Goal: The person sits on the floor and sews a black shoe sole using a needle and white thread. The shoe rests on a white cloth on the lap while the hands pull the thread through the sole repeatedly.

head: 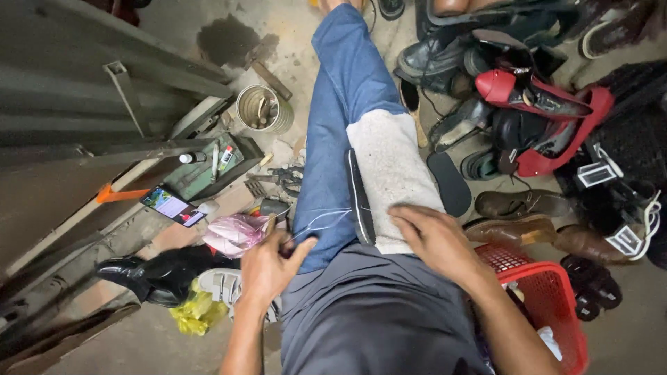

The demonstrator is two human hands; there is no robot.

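Between thumb & fingers of L hand [267,267] — pale thread [323,219] pinched, running right to shoe sole [359,201]; R hand [434,239] just right of it — flat, open on cloth [392,173].

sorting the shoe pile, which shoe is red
The glossy red heeled shoe atop the pile at upper right; the shoes around it are black or brown.

The thread [321,221] pinched in the left hand [267,267] is thin, pale and faintly shiny. The sole [359,201] on the lap is matt black rubber, beside a rough grey cloth [393,173] over smooth blue denim jeans [344,83]. The basket [549,298] is glossy red plastic mesh. The tin [262,108] is dull, worn metal. The boot [149,274] is shiny black leather; the brown shoes [521,205] look scuffed. The floor [292,42] is rough, stained concrete.
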